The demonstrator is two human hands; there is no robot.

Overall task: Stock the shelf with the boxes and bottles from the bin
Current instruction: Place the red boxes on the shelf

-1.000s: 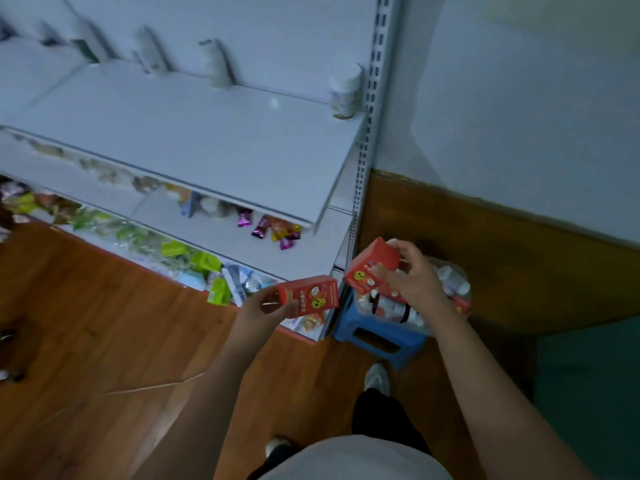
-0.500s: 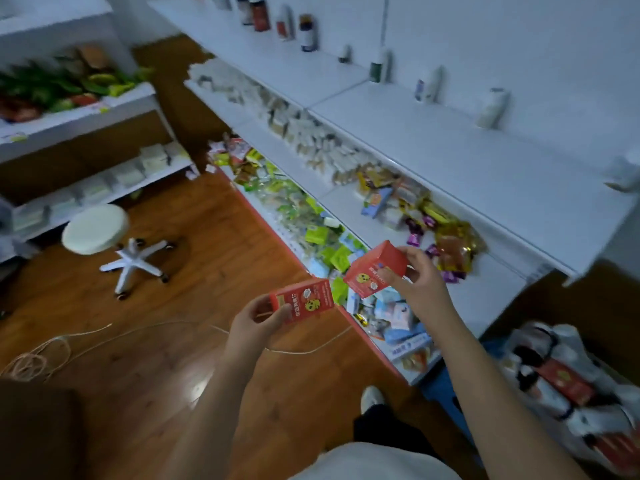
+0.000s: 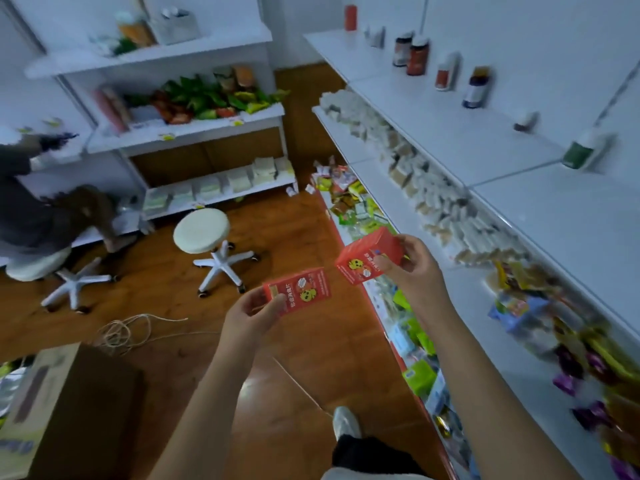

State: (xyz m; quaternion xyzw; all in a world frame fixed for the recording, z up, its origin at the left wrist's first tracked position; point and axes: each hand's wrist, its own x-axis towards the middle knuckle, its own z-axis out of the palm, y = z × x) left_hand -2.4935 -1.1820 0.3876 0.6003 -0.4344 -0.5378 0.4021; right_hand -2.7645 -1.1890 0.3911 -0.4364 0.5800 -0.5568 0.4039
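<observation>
View had swung further left since half a second earlier; a second stool and a seated person came into sight. Left hand (image 3: 249, 311) pinched one red box (image 3: 300, 293) by its corner; right hand (image 3: 412, 268) gripped another red box (image 3: 363, 259), both held just beside the shelf (image 3: 519, 147), over the wooden floor (image 3: 294, 358).

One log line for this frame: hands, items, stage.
left hand: holds red box | right hand: holds second red box | stage: carrying, neither shelved

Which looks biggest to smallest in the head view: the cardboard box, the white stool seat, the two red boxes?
1. cardboard box, though nearest the camera
2. white stool seat
3. left-hand red box and right-hand red box: alike, unranked
</observation>
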